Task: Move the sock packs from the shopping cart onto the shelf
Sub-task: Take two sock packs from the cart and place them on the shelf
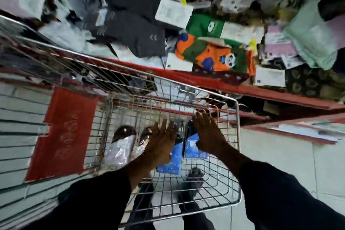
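Fingers of both hands are spread flat and apart, clamped on nothing: the left hand [158, 142] and right hand [209, 132] reach down into the shopping cart [237, 155], each in a dark sleeve. Under the palms lie 2 blue sock packs [194, 147] in glossy plastic, touching each other on the cart's wire floor. Just to the left, 2 pale packs [121, 147] in crinkled clear wrap with dark rounded tops lean against the wire side. The cart is thin silver mesh with a red plastic panel [61, 134] on its outer left side. Pale floor tiles [280, 164] show through and around the mesh. Beyond the cart, the shelf [261, 89] has a red metal edge and is heaped with soft, flat sock packs: charcoal knit ones [134, 35], a green and orange cartoon-printed one [211, 50], and white card labels [174, 13], all blurred.
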The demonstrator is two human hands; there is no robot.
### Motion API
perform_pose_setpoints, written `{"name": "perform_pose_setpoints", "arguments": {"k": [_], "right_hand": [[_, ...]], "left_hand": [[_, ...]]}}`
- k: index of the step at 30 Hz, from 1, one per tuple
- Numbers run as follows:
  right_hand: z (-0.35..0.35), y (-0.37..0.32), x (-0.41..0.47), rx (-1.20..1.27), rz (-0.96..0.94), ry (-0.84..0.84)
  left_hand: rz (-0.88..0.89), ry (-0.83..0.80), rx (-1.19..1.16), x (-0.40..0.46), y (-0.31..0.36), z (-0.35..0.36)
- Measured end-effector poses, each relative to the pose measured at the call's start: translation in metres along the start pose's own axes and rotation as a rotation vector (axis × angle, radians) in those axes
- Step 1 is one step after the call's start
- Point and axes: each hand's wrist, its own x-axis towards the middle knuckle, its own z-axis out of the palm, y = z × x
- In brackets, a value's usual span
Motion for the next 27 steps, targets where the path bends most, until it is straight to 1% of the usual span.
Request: {"name": "perform_pose_setpoints", "arguments": {"k": [1, 2, 3, 5, 6, 7, 9, 10, 13, 14, 17, 20, 23, 25, 27], "right_hand": [[0.008, 0.005, 0.016, -0.039, -0.025, -0.068], [0.004, 0.008, 0.025, -0.040, -0.029, -0.131], [0.003, 0.013, 0.033, -0.030, -0.023, -0.190], [-0.010, 0.017, 0.049, -0.060, -0.024, -0.230], [0.029, 0.021, 0.064, -0.004, -0.026, -0.337], [0.036, 0.025, 0.077, 0.031, -0.063, -0.382], [0.030, 0.021, 0.078, 0.121, -0.007, -0.446], [0.027, 0.022, 0.083, 0.149, 0.005, -0.461], [0.025, 0.023, 0.092, 0.057, -0.038, -0.419], [0.025, 0.022, 0.090, 0.047, -0.043, -0.435], [0.020, 0.024, 0.075, 0.040, -0.062, -0.432], [0.017, 0.025, 0.057, 0.137, -0.077, -0.364], [0.011, 0.020, 0.029, 0.291, -0.011, -0.347], [0.005, 0.015, 0.011, 0.339, 0.010, -0.295], [-0.005, 0.010, -0.006, 0.389, 0.019, -0.205]], "left_hand": [[-0.004, -0.015, 0.014, 0.017, 0.000, 0.005], [-0.007, -0.003, -0.007, 0.027, -0.003, 0.004], [-0.011, -0.025, -0.011, 0.035, -0.006, 0.002], [0.017, -0.057, 0.019, 0.048, -0.011, -0.003], [0.032, -0.177, 0.007, 0.074, 0.001, 0.031], [0.050, -0.239, 0.000, 0.084, 0.002, 0.035], [0.053, -0.261, -0.017, 0.084, 0.002, 0.032], [0.067, -0.244, -0.019, 0.086, 0.003, 0.030], [0.094, -0.159, 0.003, 0.086, 0.002, 0.023], [0.098, -0.160, 0.001, 0.085, 0.003, 0.024], [0.122, -0.104, 0.107, 0.069, 0.004, 0.015], [0.116, -0.078, 0.163, 0.053, 0.005, 0.008], [0.118, -0.016, 0.159, 0.034, 0.005, 0.009], [0.118, 0.040, 0.140, 0.021, 0.005, 0.012], [0.111, 0.085, 0.155, 0.007, 0.006, 0.005]]}}
